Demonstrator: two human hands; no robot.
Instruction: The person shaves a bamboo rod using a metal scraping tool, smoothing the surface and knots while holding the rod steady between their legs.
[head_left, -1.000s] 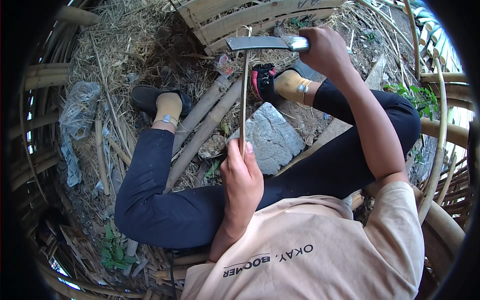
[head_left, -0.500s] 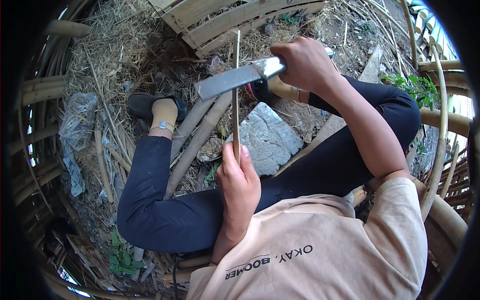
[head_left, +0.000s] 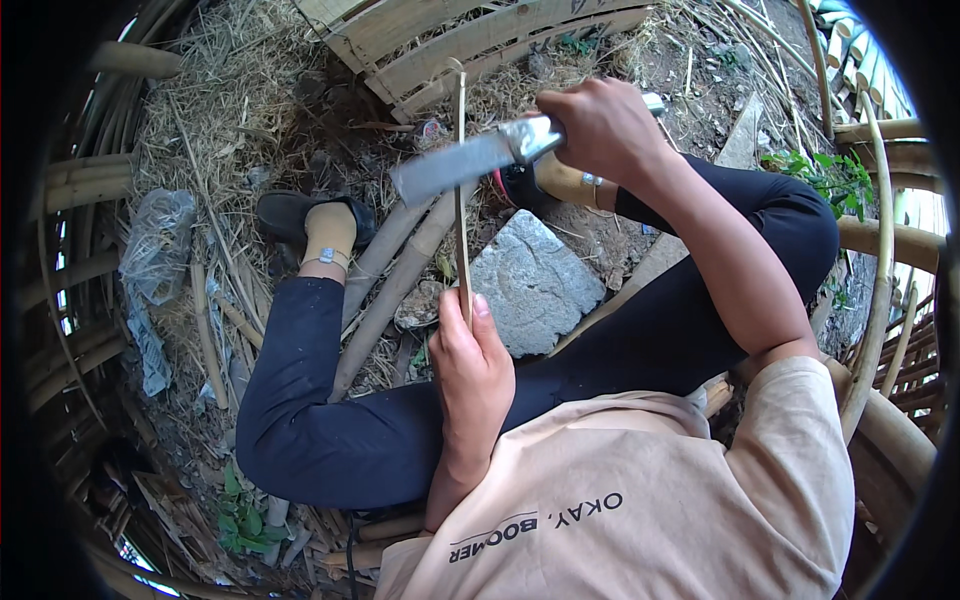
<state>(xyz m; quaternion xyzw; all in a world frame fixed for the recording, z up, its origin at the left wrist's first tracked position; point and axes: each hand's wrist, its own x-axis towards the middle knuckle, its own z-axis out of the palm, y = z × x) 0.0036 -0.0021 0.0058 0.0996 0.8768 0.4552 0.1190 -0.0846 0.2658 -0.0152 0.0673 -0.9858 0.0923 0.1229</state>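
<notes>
My left hand (head_left: 472, 365) grips the lower end of a thin bamboo strip (head_left: 461, 230), its thumb along the side. The strip stands up away from me, and a small curled shaving (head_left: 456, 65) shows at its far tip. In my right hand (head_left: 608, 130) is the handle of a broad-bladed knife (head_left: 455, 165). The slightly blurred blade points left and lies across the strip's upper half; whether it bites into the strip I cannot tell. Beneath the strip, a large flat grey stone (head_left: 535, 285) rests on the ground between my legs.
Bamboo poles (head_left: 400, 275) lie beside the stone. A slatted wooden crate (head_left: 450, 45) stands at the far side. On the left lie a crumpled clear plastic bag (head_left: 158, 240) and dry straw. Green leaves (head_left: 825, 180) and bamboo rails (head_left: 890, 245) border the right.
The strip has shifted slightly left, and a curl has appeared at its far tip. My left hand has moved a little left; the knife blade remains across the strip and has become blurred.
</notes>
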